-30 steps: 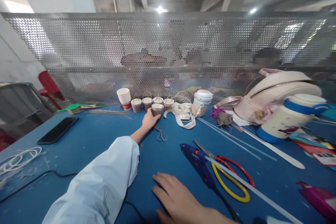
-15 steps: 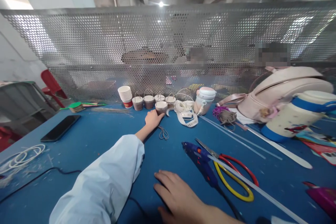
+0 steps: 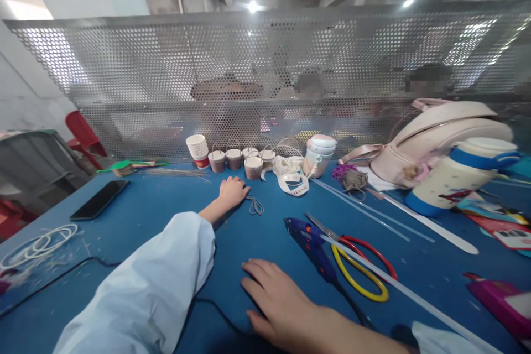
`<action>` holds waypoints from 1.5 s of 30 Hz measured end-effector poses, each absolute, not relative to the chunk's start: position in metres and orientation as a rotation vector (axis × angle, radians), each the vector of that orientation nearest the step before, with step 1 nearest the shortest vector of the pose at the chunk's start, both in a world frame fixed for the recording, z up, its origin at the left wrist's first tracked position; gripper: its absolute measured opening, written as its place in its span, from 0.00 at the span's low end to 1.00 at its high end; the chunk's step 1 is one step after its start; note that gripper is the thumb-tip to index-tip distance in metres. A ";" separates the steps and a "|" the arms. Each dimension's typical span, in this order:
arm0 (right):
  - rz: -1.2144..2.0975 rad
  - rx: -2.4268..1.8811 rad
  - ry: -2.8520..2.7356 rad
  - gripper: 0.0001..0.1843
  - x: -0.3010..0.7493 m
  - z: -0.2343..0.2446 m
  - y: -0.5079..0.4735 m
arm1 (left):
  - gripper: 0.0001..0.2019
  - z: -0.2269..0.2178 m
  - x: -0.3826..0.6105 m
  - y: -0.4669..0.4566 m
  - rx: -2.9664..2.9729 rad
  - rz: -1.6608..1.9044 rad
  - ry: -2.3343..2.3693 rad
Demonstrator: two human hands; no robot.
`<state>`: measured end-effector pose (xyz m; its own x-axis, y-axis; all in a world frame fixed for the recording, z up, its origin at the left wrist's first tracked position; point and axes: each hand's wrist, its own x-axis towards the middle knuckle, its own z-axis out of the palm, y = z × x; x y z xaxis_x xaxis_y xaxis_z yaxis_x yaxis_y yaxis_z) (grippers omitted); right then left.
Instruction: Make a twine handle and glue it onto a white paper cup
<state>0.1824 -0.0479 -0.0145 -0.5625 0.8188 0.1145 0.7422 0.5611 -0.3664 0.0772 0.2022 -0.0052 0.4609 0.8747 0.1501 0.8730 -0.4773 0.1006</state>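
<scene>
My left hand (image 3: 234, 192) lies low over the blue table, fingers loosely apart and holding nothing that shows. Just right of its fingertips is a looped grey cord (image 3: 256, 206). Beyond it stands a small cord-wrapped cup basket (image 3: 253, 168) with a thin handle, in front of several like it, including a brown cup basket (image 3: 217, 162). My right hand (image 3: 277, 293) rests palm down nearer to me, fingers stretched out, with nothing in it. To its right lie a blue glue gun (image 3: 309, 238) and scissors (image 3: 360, 265) with red and yellow handles.
A stack of paper cups (image 3: 198, 149), white ribbon (image 3: 293, 180) and a lidded cup (image 3: 320, 154) line the back, before a perforated metal screen (image 3: 141, 88). A phone (image 3: 100, 199) lies left. A pink bag (image 3: 440, 144) and large bottle (image 3: 460, 177) stand right.
My left hand has come off the front cup basket and drawn back to the left, toward me. The basket stays standing. My right hand stays flat on the table; the view has shifted slightly.
</scene>
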 end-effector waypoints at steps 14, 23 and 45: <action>0.222 -1.224 -2.552 0.19 0.179 -0.013 -0.047 | 0.20 0.007 -0.002 0.167 2.733 0.061 1.532; 0.190 -1.198 -2.560 0.19 0.180 -0.013 -0.049 | 0.17 0.017 -0.030 0.156 2.768 -0.068 1.585; 0.260 -1.275 -2.512 0.15 0.232 0.034 -0.097 | 0.26 0.033 -0.057 0.148 2.700 0.150 1.322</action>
